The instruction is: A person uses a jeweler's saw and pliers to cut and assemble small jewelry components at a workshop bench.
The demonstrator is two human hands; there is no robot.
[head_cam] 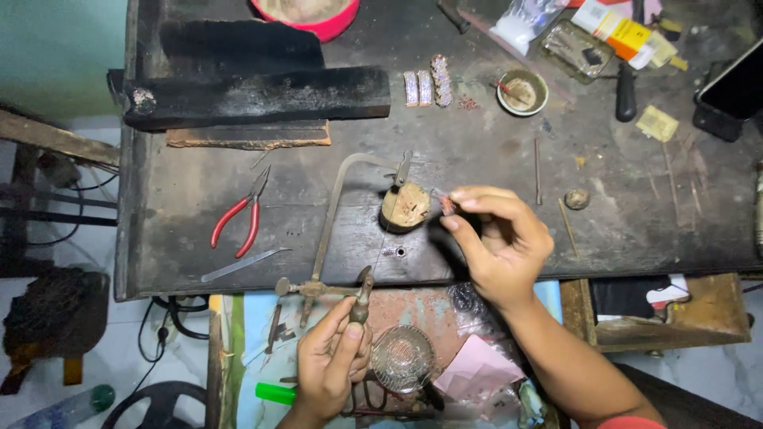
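Left hand wrapped around the jeweller's saw handle, off the desk's front edge. Right hand fingertips pinching a small piece against the wooden peg. Red pliers lie near the left edge.

The small piece pinched in the right hand is too small and too covered by fingertips to make out. The saw handle is mostly hidden inside the left hand. The red bowl and phone are cut off by the picture's edges.
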